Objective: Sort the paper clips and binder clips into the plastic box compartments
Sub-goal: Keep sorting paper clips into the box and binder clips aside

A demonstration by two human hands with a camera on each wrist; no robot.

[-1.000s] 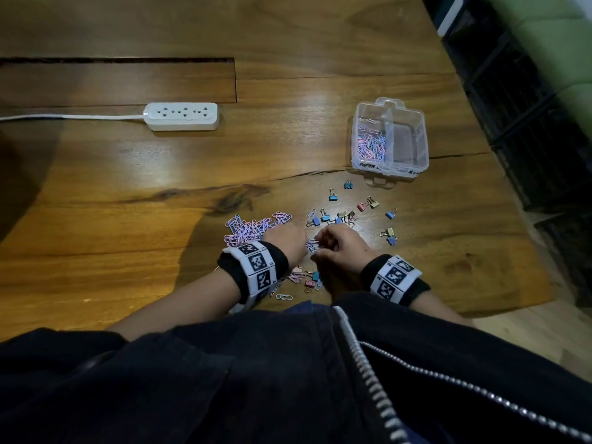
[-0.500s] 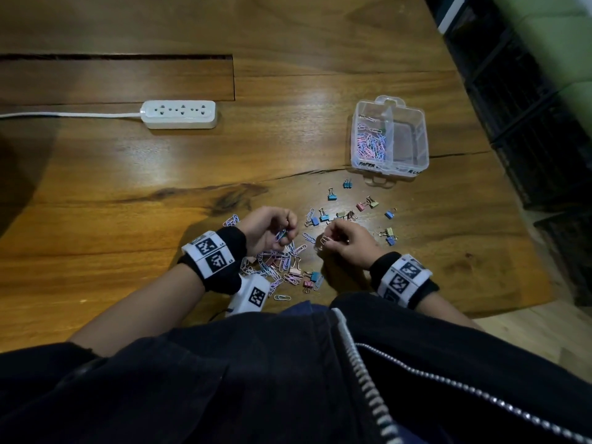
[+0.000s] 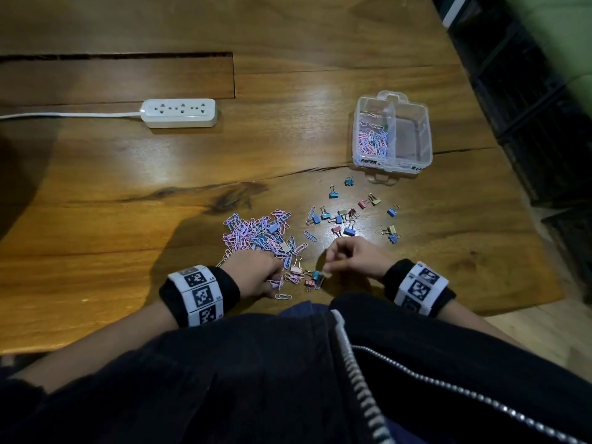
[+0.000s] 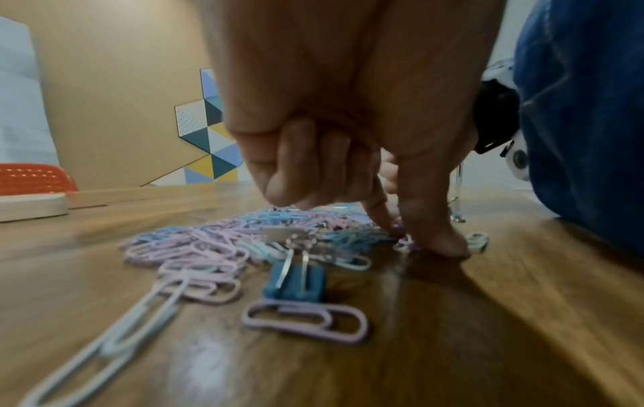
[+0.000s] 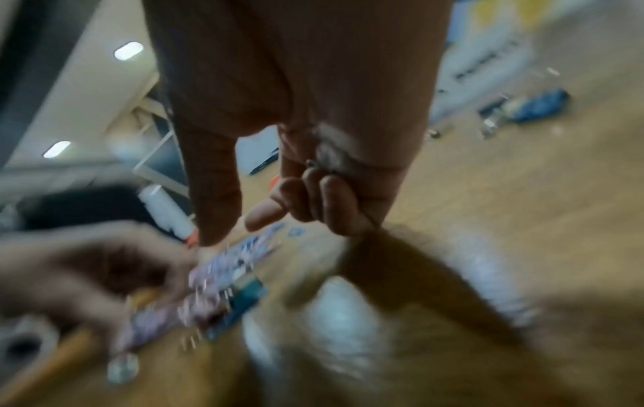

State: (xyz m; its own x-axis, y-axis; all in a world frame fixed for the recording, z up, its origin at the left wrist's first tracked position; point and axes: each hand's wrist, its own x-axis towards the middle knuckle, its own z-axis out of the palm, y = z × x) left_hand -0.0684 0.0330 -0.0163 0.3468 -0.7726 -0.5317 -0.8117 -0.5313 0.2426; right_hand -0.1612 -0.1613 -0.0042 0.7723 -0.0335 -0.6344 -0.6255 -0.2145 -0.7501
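A pile of pink and blue paper clips [image 3: 256, 232] lies in front of me. Coloured binder clips [image 3: 346, 219] are scattered to its right. My left hand [image 3: 277, 278] is at the pile's near edge, thumb and forefinger pinching a pink paper clip [image 4: 404, 243] on the table. A blue binder clip [image 4: 296, 283] lies just in front of it. My right hand [image 3: 326, 267] hovers beside a blue binder clip [image 3: 316, 275], its curled fingers holding something pale against the palm [image 5: 334, 154], blurred. The clear plastic box [image 3: 392, 100] stands far right with paper clips [image 3: 373, 141] in its left compartment.
A white power strip [image 3: 179, 113] with its cord lies at the back left. The wooden table [image 3: 128, 203] ends just right of the box, with dark shelving beyond. My dark jacket covers the near edge.
My left hand has drawn back off the paper clip pile toward my body, uncovering the pile. The right hand has shifted slightly nearer.
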